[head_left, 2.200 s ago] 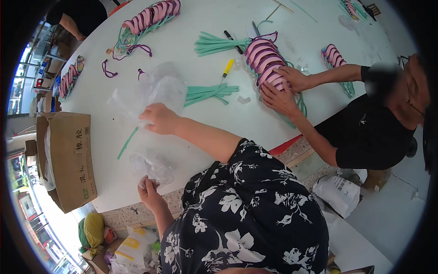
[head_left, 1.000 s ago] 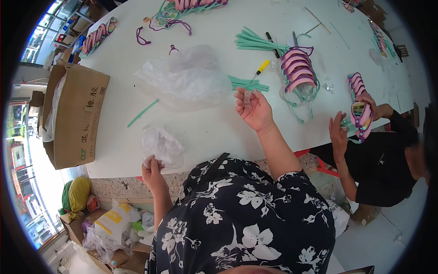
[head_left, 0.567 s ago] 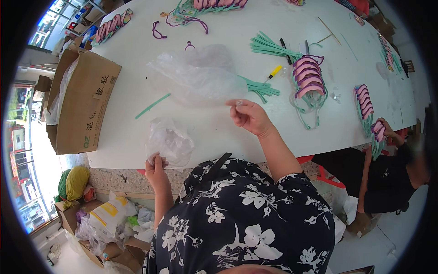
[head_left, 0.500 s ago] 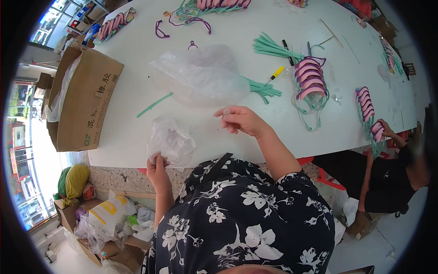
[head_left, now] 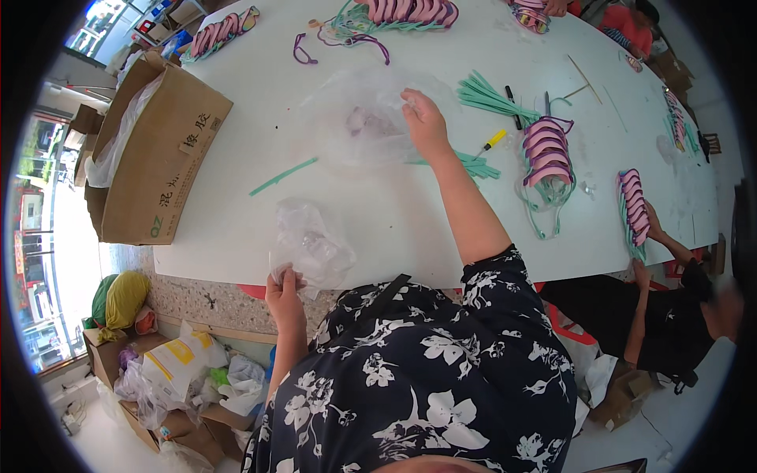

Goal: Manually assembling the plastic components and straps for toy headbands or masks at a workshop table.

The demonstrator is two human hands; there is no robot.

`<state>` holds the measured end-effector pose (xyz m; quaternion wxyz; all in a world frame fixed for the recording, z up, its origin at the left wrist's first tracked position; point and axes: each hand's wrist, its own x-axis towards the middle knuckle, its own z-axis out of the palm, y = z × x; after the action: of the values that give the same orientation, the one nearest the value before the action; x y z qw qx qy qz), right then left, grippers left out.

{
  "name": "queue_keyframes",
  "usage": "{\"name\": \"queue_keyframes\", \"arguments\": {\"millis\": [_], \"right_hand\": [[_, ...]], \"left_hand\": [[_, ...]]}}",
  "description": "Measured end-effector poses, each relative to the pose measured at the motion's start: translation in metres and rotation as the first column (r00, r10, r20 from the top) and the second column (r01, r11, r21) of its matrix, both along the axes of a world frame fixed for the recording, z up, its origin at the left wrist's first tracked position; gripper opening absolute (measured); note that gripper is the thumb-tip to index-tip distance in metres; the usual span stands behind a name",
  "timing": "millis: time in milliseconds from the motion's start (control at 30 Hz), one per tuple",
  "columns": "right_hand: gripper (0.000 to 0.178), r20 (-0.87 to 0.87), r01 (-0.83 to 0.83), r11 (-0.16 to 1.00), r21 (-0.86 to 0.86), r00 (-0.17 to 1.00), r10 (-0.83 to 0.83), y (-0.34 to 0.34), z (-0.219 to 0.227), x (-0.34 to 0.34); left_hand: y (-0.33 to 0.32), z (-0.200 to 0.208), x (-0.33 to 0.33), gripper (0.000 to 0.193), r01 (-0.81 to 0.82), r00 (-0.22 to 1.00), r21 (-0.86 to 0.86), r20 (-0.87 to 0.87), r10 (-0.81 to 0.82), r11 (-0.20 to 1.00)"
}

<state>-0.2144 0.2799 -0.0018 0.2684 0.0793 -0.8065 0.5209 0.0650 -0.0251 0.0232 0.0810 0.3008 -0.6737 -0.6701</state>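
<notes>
My left hand point(head_left: 285, 285) is closed on the edge of a small clear plastic bag point(head_left: 311, 240), which lies crumpled at the table's near edge. Farther out, my right hand point(head_left: 426, 124) is at the right side of a large clear plastic bag point(head_left: 339, 94), its bent fingers closed on the film. Purplish pieces point(head_left: 371, 122) show blurrily in that large bag. Green strips point(head_left: 475, 164) lie partly behind my right forearm, beside a yellow-capped tool point(head_left: 495, 139). A single green strip point(head_left: 282, 176) rests between the two bags and the carton.
A tall cardboard carton point(head_left: 169, 150) stands at the left. Pink-and-purple strapped bundles point(head_left: 548, 154), a fan of green strips point(head_left: 493, 96) and a black marker point(head_left: 513, 106) lie rightward. A co-worker's hand point(head_left: 653, 222) holds another bundle point(head_left: 633, 205) at the right.
My right hand has moved outward from the near middle of the table to the large bag, whose film has changed shape. My left hand stays on the small bag.
</notes>
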Motion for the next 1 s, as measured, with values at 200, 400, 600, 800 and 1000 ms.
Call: {"name": "queue_keyframes", "arguments": {"millis": [200, 400, 600, 800, 1000], "right_hand": [[0.019, -0.237, 0.016, 0.979, 0.203, 0.971, 0.033, -0.051, 0.022, 0.042], [0.017, 0.308, -0.370, 0.851, 0.373, 0.914, 0.263, -0.086, -0.017, 0.073], [0.024, 0.460, -0.237, 0.955, -0.179, 0.838, 0.295, -0.065, 0.042, 0.089], [0.027, 0.291, -0.648, 0.731, -0.214, 0.672, 0.681, -0.110, 0.103, 0.167], [0.028, 0.342, -0.617, 0.787, 0.003, 0.740, 0.579, -0.106, 0.075, 0.172]], "left_hand": [[-0.007, -0.004, -0.004, 0.016, 0.032, 0.999, 0.012, -0.008, -0.032, 0.999], [-0.005, -0.002, -0.005, 0.016, -0.008, 1.000, 0.017, 0.013, 0.008, 1.000], [-0.006, 0.019, -0.017, 0.023, 0.039, 0.999, -0.068, 0.003, -0.039, 0.997], [0.006, 0.050, -0.028, 0.026, 0.024, 0.997, -0.032, -0.069, -0.026, 0.999], [0.012, 0.055, -0.033, 0.029, 0.064, 0.995, -0.030, -0.081, -0.066, 0.997]]}}
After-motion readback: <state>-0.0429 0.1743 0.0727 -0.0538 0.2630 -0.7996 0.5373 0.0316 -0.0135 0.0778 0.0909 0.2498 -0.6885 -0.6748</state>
